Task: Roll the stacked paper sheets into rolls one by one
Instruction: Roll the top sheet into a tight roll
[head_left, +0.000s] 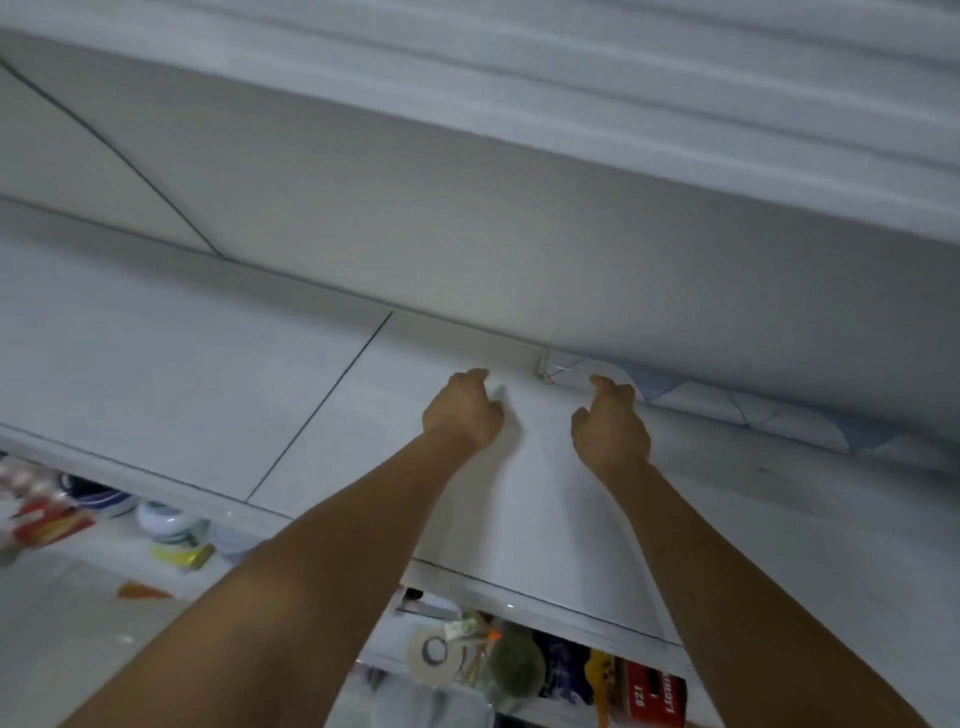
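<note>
Forearms (311, 597) reach up from lower frame. Left hand (462, 410) and right hand (613, 426), centre frame, fingers curled, grip far edge of paper sheet (540, 493) lying flat on counter (208, 389). Judged: roll barely begun; no finished rolls visible.

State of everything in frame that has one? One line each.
paper sheet, flat on the counter, unrolled.
left hand, fingers curled on the sheet's far edge.
right hand, fingers curled on the sheet's far edge.
tape roll, lying below the counter, untouched.
</note>
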